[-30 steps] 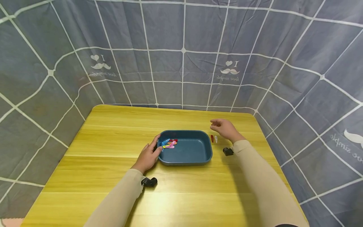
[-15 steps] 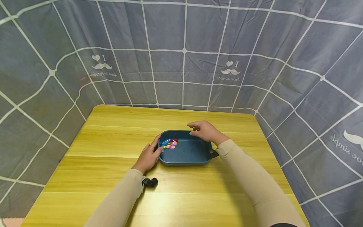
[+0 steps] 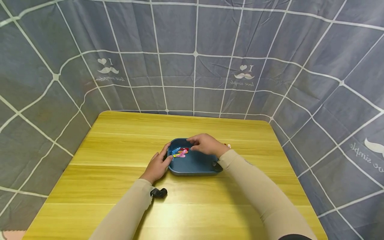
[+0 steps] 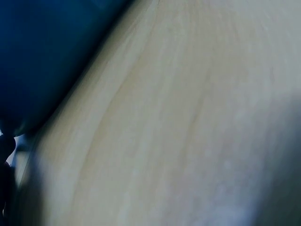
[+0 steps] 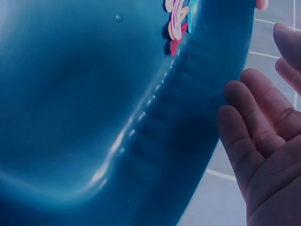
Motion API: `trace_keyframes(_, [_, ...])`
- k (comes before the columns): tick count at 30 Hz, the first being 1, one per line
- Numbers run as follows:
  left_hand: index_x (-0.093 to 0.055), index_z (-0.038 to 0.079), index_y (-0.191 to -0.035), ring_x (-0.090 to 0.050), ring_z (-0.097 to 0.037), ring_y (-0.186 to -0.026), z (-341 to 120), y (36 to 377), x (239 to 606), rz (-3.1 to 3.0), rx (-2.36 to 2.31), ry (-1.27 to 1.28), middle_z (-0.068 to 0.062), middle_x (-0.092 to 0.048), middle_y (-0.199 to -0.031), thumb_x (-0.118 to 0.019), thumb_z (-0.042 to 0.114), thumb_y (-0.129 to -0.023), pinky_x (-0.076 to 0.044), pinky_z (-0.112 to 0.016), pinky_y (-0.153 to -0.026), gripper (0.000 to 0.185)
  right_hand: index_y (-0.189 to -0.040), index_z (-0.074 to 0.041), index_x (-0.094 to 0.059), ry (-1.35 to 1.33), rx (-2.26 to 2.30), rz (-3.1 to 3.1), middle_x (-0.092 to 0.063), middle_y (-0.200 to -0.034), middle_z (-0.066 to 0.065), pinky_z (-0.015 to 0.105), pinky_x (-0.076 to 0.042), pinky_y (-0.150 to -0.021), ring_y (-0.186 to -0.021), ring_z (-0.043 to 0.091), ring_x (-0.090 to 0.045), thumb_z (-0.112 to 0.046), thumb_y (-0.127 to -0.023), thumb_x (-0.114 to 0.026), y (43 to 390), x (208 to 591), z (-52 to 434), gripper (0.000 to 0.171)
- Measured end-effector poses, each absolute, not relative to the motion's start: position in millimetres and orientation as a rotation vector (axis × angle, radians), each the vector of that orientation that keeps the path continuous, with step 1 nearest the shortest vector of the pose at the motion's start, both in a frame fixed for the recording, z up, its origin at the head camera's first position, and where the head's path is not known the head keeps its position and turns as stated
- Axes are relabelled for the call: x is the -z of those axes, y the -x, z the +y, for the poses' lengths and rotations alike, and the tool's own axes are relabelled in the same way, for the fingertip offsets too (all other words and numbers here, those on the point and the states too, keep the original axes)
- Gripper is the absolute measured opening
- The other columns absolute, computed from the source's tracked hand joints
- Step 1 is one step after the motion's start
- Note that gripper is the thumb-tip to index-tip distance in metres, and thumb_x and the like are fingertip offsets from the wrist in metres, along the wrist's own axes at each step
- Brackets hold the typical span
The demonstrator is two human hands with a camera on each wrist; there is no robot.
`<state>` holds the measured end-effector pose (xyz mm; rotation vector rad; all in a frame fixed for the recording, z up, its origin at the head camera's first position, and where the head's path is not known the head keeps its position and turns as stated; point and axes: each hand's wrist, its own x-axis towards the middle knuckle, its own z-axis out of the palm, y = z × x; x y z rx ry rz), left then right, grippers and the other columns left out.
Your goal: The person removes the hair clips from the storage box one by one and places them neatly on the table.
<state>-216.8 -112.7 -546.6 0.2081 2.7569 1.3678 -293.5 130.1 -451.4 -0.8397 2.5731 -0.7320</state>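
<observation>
A dark blue rectangular tray stands on the table, with several colourful hair clips heaped at its left end. My left hand grips the tray's left end, thumb over the rim and fingers along the outside. Over the tray's far right part hovers my right hand, its fingers loosely bent and nothing seen between them. The right wrist view shows this right hand beside the tray wall, near the hair clips. A white hair clip lies right of the tray; a red one is mostly hidden by the right hand.
The yellow wood-grain table extends on all sides of the tray. A grey curtain with white grid lines hangs behind it and at both sides. Only blurred tabletop and the tray's side show in the left wrist view.
My right hand has moved left from beside the loose red and white hair clips to over the tray, nearing the heaped clips. The left hand and the tray have stayed put.
</observation>
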Motion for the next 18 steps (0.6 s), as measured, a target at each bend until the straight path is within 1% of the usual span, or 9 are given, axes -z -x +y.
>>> trace_keyframes(3, [-0.013, 0.053, -0.142, -0.026, -0.039, -0.138, -113, 216, 546, 2.753, -1.356, -0.195, -0.003, -0.042, -0.144, -0.041, 0.047, -0.095, -0.010, -0.055, -0.116, 0.055, -0.132, -0.019, -0.055, 0.851, 0.698, 2.570, -0.064, -0.121, 0.004, 0.029, -0.054, -0.081, -0.101, 0.012, -0.061, -0.026, -0.088, -0.063, 293, 455, 126, 0.045])
trace_keyframes(5, [-0.013, 0.054, -0.142, -0.024, -0.039, -0.138, -113, 216, 546, 2.751, -1.356, -0.192, -0.003, -0.042, -0.144, -0.041, 0.047, -0.095, -0.010, -0.056, -0.115, 0.055, -0.132, -0.019, -0.055, 0.861, 0.681, 2.566, -0.063, -0.121, 0.004, 0.029, -0.054, -0.081, -0.102, 0.012, -0.061, -0.027, -0.089, -0.063, 293, 456, 123, 0.044])
trace_keyframes(11, [-0.013, 0.054, -0.142, -0.026, -0.040, -0.137, -113, 215, 544, 2.756, -1.359, -0.198, -0.004, -0.043, -0.143, -0.041, 0.047, -0.096, -0.011, -0.056, -0.115, 0.054, -0.130, -0.017, -0.056, 0.892, 0.627, 2.571, -0.064, -0.120, 0.004, 0.031, -0.053, -0.084, -0.101, 0.013, -0.061, -0.022, -0.088, -0.064, 294, 460, 114, 0.043])
trace_keyframes(15, [-0.012, 0.055, -0.141, -0.027, -0.039, -0.137, -113, 215, 544, 2.761, -1.350, -0.203, -0.003, -0.044, -0.143, -0.041, 0.047, -0.096, -0.011, -0.055, -0.115, 0.054, -0.130, -0.017, -0.057, 0.909, 0.591, 2.568, -0.064, -0.120, 0.003, 0.030, -0.053, -0.084, -0.099, 0.012, -0.061, -0.023, -0.088, -0.064, 295, 463, 107, 0.043])
trace_keyframes(18, [-0.013, 0.055, -0.141, -0.031, -0.038, -0.136, -113, 215, 544, 2.765, -1.349, -0.200, -0.003, -0.044, -0.142, -0.041, 0.047, -0.096, -0.010, -0.053, -0.116, 0.054, -0.130, -0.017, -0.056, 0.916, 0.565, 2.564, -0.064, -0.120, 0.002, 0.028, -0.053, -0.085, -0.100, 0.011, -0.061, -0.023, -0.088, -0.064, 297, 466, 103, 0.043])
